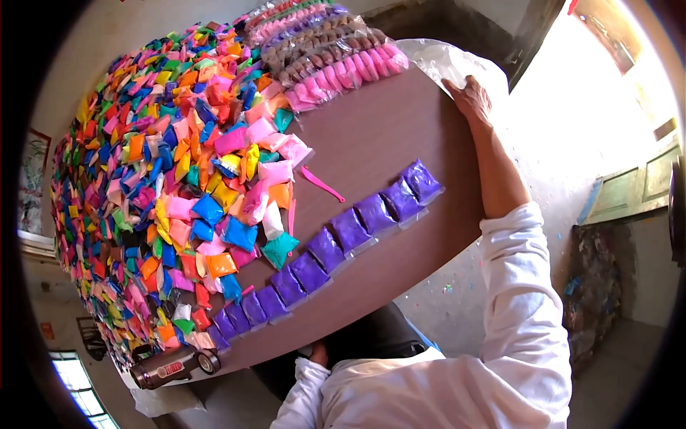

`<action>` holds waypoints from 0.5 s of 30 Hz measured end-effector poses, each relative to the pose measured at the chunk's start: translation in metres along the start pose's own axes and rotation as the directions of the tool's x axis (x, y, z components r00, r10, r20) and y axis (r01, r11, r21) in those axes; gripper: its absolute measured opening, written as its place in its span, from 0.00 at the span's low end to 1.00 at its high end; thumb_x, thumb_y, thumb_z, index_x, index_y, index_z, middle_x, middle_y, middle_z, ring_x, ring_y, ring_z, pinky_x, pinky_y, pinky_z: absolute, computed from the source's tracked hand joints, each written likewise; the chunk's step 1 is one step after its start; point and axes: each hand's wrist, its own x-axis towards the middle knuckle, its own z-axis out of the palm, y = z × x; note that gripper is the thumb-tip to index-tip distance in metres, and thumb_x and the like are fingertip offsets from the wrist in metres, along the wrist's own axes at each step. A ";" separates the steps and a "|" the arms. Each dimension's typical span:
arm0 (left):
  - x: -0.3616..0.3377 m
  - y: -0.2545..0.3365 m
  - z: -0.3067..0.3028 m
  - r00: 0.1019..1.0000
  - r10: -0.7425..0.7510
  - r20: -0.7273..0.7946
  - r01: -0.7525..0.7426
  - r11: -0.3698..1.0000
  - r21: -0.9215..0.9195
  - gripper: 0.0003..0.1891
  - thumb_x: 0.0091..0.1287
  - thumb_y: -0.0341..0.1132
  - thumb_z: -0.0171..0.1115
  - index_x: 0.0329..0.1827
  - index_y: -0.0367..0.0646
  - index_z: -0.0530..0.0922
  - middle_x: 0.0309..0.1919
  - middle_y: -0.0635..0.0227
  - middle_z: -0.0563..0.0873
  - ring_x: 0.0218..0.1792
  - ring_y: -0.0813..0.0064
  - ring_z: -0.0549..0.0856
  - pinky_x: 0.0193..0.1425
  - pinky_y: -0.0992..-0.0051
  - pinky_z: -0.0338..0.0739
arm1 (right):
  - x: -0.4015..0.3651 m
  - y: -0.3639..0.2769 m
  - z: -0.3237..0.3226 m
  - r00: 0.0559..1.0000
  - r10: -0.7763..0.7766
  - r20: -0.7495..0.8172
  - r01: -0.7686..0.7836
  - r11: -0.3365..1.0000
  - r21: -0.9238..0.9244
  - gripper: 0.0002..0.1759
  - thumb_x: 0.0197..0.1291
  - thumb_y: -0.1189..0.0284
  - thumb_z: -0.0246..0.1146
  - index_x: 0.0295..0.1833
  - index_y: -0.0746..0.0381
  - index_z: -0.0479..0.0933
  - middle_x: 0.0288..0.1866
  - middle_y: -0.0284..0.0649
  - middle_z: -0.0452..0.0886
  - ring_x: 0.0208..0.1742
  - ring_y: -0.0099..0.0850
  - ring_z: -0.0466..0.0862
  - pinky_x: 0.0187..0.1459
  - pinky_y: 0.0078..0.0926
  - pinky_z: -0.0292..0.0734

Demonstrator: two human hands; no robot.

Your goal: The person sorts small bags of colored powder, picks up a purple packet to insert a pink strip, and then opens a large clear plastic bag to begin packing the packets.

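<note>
My right hand point(471, 102) is at the far right edge of the brown table point(371, 136), its fingers closed on the edge of a clear plastic bag point(457, 61). Low by the near table edge, only a small part of my left hand point(319, 353) shows beside my lap; its fingers are hidden. A row of purple packets point(350, 230) runs diagonally across the table, laid side by side. Close to the bag lie long clear sleeves packed with pink packets point(346, 75) and brown packets point(329, 53).
A large heap of small multicoloured packets point(193, 164) covers the table's left side. Pink plastic sticks point(323, 184) lie beside it. A dark flask point(171, 368) lies on its side at the near left edge. A green wooden door point(629, 189) stands at right.
</note>
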 end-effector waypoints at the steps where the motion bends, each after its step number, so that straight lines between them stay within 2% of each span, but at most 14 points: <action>1: 0.000 -0.002 0.000 1.000 0.003 -0.001 -0.003 1.000 0.005 0.17 0.68 0.49 0.50 0.29 0.46 0.76 0.21 0.72 0.74 0.21 0.77 0.71 0.24 0.75 0.64 | 0.001 -0.001 -0.007 0.992 0.008 0.126 -0.010 1.000 0.011 0.25 0.54 0.53 0.61 0.47 0.63 0.80 0.49 0.48 0.82 0.52 0.42 0.80 0.55 0.36 0.71; 2: 0.000 -0.002 -0.001 1.000 0.007 -0.001 -0.007 1.000 0.008 0.17 0.68 0.49 0.50 0.29 0.46 0.76 0.21 0.71 0.74 0.21 0.77 0.71 0.24 0.74 0.64 | 0.008 0.007 -0.001 0.992 0.011 0.124 -0.012 1.000 0.003 0.25 0.54 0.53 0.61 0.47 0.63 0.80 0.49 0.48 0.82 0.52 0.42 0.80 0.55 0.36 0.71; 4: 0.002 -0.004 -0.002 1.000 0.021 -0.005 -0.021 1.000 0.010 0.17 0.68 0.49 0.50 0.30 0.45 0.76 0.21 0.71 0.75 0.21 0.76 0.72 0.24 0.74 0.65 | 0.029 0.032 0.025 0.970 -0.098 0.222 0.030 0.957 0.289 0.20 0.54 0.59 0.61 0.43 0.64 0.81 0.44 0.47 0.82 0.48 0.39 0.81 0.51 0.34 0.73; 5: 0.004 -0.005 -0.003 1.000 0.029 -0.006 -0.029 1.000 0.009 0.17 0.68 0.49 0.50 0.30 0.45 0.76 0.21 0.71 0.75 0.21 0.76 0.72 0.24 0.74 0.65 | 0.037 0.038 0.034 0.970 -0.081 0.227 0.003 0.945 0.326 0.18 0.54 0.62 0.60 0.43 0.65 0.81 0.39 0.46 0.82 0.45 0.38 0.81 0.49 0.33 0.74; 6: 0.006 -0.006 -0.002 0.999 0.038 -0.006 -0.038 0.999 0.010 0.17 0.68 0.49 0.50 0.30 0.45 0.76 0.21 0.71 0.75 0.21 0.76 0.72 0.25 0.74 0.65 | 0.040 0.039 0.038 0.971 -0.090 0.222 0.014 0.948 0.319 0.18 0.54 0.62 0.60 0.43 0.65 0.81 0.39 0.46 0.82 0.45 0.38 0.81 0.49 0.33 0.74; 8: 0.011 -0.006 -0.002 0.999 0.054 -0.003 -0.054 0.998 0.013 0.17 0.68 0.49 0.50 0.30 0.44 0.76 0.21 0.71 0.75 0.21 0.76 0.72 0.25 0.74 0.65 | 0.042 0.037 0.036 0.978 -0.009 0.207 -0.050 0.959 0.280 0.17 0.56 0.63 0.59 0.44 0.63 0.81 0.40 0.47 0.83 0.45 0.34 0.82 0.49 0.31 0.74; 10: 0.017 -0.006 -0.002 0.997 0.074 0.001 -0.074 0.997 0.013 0.17 0.68 0.49 0.50 0.31 0.44 0.76 0.22 0.70 0.75 0.22 0.75 0.72 0.25 0.74 0.66 | 0.036 0.037 0.035 0.984 -0.024 0.177 -0.024 0.965 0.263 0.18 0.55 0.62 0.60 0.46 0.63 0.81 0.42 0.47 0.83 0.45 0.34 0.81 0.50 0.30 0.74; 12: 0.021 -0.007 -0.002 0.996 0.090 0.000 -0.090 0.996 0.006 0.18 0.68 0.49 0.51 0.31 0.44 0.76 0.22 0.70 0.75 0.22 0.75 0.72 0.26 0.73 0.66 | 0.027 0.032 0.035 0.997 -0.031 0.068 0.015 0.974 0.226 0.18 0.54 0.62 0.61 0.47 0.61 0.81 0.42 0.45 0.83 0.48 0.33 0.81 0.52 0.29 0.73; 13: 0.021 -0.009 -0.001 0.995 0.097 -0.001 -0.097 0.995 0.011 0.18 0.68 0.49 0.51 0.31 0.43 0.76 0.22 0.70 0.75 0.22 0.75 0.73 0.26 0.73 0.66 | 0.034 0.039 0.033 0.981 -0.069 0.183 0.025 0.972 0.234 0.20 0.52 0.60 0.62 0.48 0.60 0.80 0.53 0.46 0.78 0.57 0.39 0.77 0.57 0.32 0.70; 14: 0.023 -0.010 -0.001 0.994 0.107 -0.005 -0.107 0.994 0.010 0.18 0.68 0.49 0.51 0.31 0.43 0.76 0.22 0.70 0.76 0.22 0.75 0.73 0.26 0.73 0.66 | 0.042 0.046 0.040 0.979 -0.071 0.189 0.026 0.973 0.227 0.20 0.52 0.60 0.62 0.48 0.60 0.80 0.53 0.46 0.78 0.57 0.39 0.77 0.57 0.32 0.70; 15: 0.024 -0.012 0.000 0.994 0.111 -0.006 -0.111 0.994 0.013 0.18 0.68 0.49 0.51 0.31 0.43 0.76 0.22 0.70 0.76 0.22 0.74 0.73 0.26 0.73 0.67 | 0.049 0.050 0.049 0.965 0.018 0.261 -0.092 0.958 0.272 0.20 0.51 0.61 0.62 0.48 0.59 0.80 0.49 0.45 0.80 0.55 0.39 0.78 0.56 0.32 0.71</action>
